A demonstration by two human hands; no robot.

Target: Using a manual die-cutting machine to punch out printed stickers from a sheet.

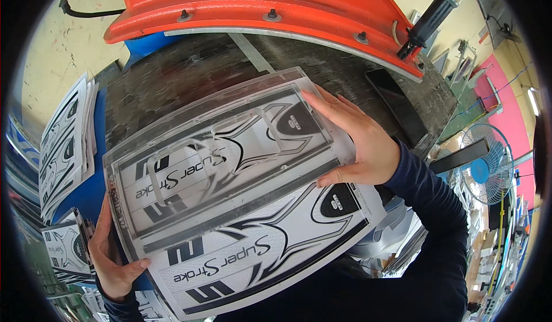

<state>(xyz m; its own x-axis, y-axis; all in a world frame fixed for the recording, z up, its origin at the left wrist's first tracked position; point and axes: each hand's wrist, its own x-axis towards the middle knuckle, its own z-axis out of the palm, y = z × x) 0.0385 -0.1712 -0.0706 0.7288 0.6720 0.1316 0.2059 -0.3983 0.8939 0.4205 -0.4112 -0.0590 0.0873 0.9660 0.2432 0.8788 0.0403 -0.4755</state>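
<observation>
A clear plastic cutting die [198, 221], a flat board with dark rule lines set in a frame, lies over a white printed sheet [299, 230] with black and silver graphics. The sheet's near half sticks out from under the die, and its printing also shows through the plastic. My left hand [118, 264] grips the left end, thumb on top and fingers along the edge. At the other end, my right hand [365, 141] is closed around the die's right side, fingers toward the far corner and thumb near the front. Both hands' undersides are hidden.
A red press head [259, 12] with a black handle [431, 20] arches over the dark worktable [167, 86]. A black phone [397, 103] lies at right. Printed sheets [66, 144] are stacked at left, above a smaller stack of cut pieces [66, 247]. A fan [489, 164] stands at far right.
</observation>
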